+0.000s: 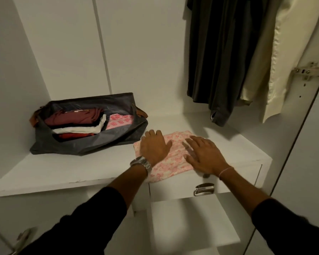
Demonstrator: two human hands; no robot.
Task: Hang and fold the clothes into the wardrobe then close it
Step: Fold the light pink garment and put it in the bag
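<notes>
A folded pink-and-white patterned garment is pressed flat on the white wardrobe shelf by the left hand and right hand, fingers straight; dark and cream garments are hung, doors not yet closed.

Single head-worn view, wide-angle, looks forward and steeply down into an open white wardrobe. Camera sits close: both forearms enter from the bottom edge, left hand and right hand land near frame centre on the wardrobe shelf. Shelf runs across mid-frame, tilted by lens distortion. Back panel fills the upper left; hanging clothes occupy the upper right, cropped at the top edge. Door hinge at the right edge shows the view faces straight into the compartment. Drawer front lies just below the hands. No second view, so no overlap.
</notes>
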